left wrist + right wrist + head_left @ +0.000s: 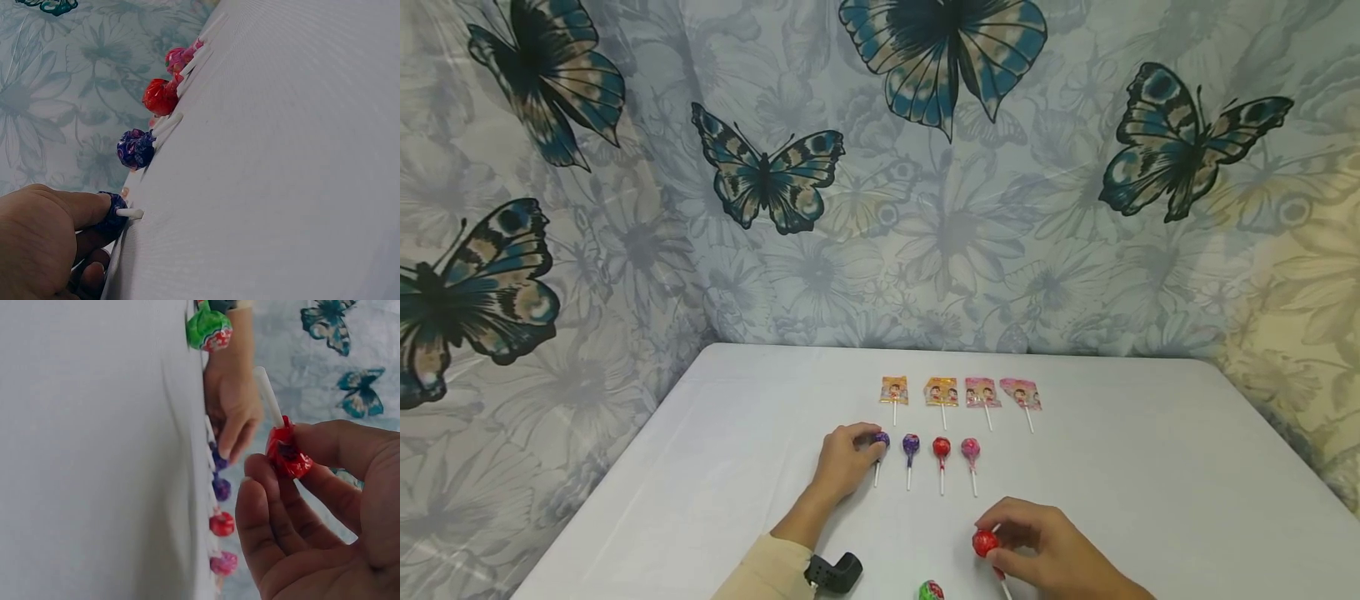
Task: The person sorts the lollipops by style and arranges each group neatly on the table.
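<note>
My left hand (847, 460) pinches the purple-wrapped head of a lollipop (117, 215) at the left end of a row, its white stick pointing toward me. Beside it lie a second purple lollipop (911, 445), a red lollipop (942, 448) and a pink lollipop (971, 450). Nearer to me on the right, my right hand (1043, 542) holds another red lollipop (287, 450) between thumb and fingers. In the right wrist view its stick points up. A green lollipop (931, 591) lies at the bottom edge of the head view, partly cut off.
Behind the row lies a farther line of flat-wrapped lollipops, with orange wrappers (894, 389) on the left and pink wrappers (982, 392) on the right. The white table (1150, 450) meets a cloth backdrop (955, 275) printed with butterflies. A black band (835, 573) circles the left wrist.
</note>
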`<control>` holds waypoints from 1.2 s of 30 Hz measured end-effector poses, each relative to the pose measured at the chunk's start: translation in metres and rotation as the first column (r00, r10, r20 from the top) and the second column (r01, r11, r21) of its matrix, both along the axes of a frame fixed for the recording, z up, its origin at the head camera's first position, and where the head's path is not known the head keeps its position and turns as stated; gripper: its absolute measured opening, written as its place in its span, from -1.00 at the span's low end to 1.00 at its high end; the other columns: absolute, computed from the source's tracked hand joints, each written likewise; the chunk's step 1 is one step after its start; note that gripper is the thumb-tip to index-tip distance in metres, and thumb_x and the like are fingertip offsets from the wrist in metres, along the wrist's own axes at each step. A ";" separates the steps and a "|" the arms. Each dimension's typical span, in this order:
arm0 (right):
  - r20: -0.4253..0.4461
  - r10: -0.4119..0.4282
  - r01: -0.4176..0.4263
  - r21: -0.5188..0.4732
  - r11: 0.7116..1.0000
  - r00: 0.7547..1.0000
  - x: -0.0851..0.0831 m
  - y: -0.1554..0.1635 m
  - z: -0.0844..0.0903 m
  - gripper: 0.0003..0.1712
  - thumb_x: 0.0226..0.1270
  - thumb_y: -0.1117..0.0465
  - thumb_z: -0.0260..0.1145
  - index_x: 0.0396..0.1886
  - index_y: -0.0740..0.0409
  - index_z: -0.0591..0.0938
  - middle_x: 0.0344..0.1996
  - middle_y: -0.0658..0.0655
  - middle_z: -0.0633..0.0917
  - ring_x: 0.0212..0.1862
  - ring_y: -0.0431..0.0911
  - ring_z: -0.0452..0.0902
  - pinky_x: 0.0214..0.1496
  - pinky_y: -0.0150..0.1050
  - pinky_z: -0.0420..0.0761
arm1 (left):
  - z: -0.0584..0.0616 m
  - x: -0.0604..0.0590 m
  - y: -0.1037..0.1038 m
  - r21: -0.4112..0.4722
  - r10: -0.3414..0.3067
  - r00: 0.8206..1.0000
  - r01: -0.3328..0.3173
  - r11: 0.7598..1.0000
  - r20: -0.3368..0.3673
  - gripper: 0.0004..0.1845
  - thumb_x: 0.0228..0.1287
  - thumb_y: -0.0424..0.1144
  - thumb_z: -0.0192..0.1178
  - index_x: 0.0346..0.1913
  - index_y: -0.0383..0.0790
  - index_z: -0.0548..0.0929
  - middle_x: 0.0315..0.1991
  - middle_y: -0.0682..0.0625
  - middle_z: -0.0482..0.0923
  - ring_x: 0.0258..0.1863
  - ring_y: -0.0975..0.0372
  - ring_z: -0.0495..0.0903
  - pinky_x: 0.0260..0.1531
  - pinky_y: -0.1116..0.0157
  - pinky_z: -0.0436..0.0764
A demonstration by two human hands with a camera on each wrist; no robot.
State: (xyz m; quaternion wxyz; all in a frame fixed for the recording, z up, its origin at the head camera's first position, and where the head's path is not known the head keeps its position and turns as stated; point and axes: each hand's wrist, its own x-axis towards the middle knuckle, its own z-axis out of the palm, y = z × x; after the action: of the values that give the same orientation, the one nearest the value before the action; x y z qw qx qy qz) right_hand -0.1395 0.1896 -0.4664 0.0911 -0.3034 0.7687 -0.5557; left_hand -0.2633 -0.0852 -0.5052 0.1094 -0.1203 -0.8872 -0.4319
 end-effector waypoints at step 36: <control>-0.070 -0.388 0.393 0.086 0.915 0.919 -0.035 0.022 0.006 -0.70 0.00 0.32 0.32 -0.20 0.23 0.55 -0.35 0.07 0.61 -0.38 -0.08 0.54 -0.34 -0.35 0.54 | 0.000 0.000 0.000 0.007 0.005 1.000 -0.005 1.000 0.012 -0.74 -0.02 -0.18 0.25 -0.19 -0.10 0.63 -0.27 0.12 0.55 -0.20 0.24 0.47 -0.17 0.21 0.41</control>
State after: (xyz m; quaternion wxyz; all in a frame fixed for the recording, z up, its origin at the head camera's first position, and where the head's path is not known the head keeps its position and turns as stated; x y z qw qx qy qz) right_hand -0.1748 0.2119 -0.4605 -0.0269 -0.1532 0.8422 -0.5162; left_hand -0.2637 -0.0850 -0.5051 0.1056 -0.1151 -0.8866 -0.4353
